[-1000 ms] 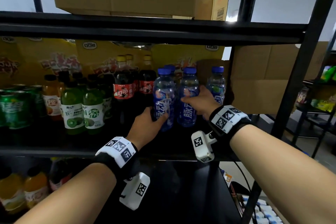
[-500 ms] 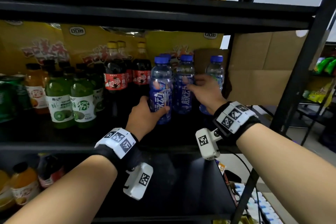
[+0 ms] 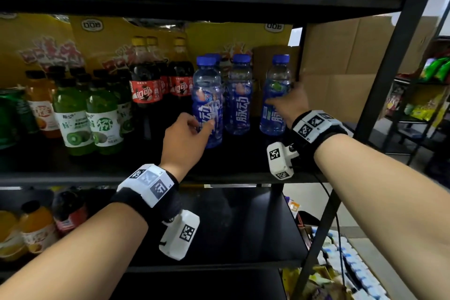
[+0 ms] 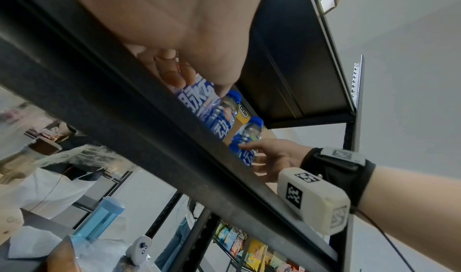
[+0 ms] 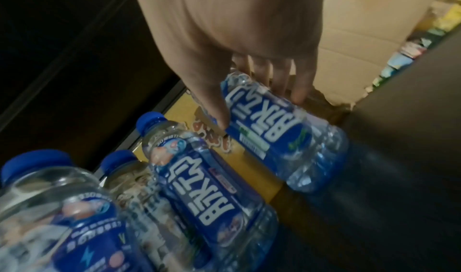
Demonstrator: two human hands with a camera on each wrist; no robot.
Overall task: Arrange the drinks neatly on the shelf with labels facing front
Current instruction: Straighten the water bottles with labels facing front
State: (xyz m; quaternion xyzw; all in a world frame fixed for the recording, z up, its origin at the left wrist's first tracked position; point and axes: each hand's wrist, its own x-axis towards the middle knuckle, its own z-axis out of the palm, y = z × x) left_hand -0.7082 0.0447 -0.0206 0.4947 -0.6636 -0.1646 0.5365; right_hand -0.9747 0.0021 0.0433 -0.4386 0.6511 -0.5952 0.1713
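head view, clear blue-capped bottle (image 3: 274, 100), blue label, white characters

Three clear bottles with blue caps and blue labels stand upright in a front row on the black shelf (image 3: 243, 165). The left blue bottle (image 3: 207, 102) is at 9 o'clock, just beside the middle blue bottle (image 3: 238, 97). The right blue bottle (image 3: 276, 102) stands apart at 3 o'clock, its label turned partly sideways.
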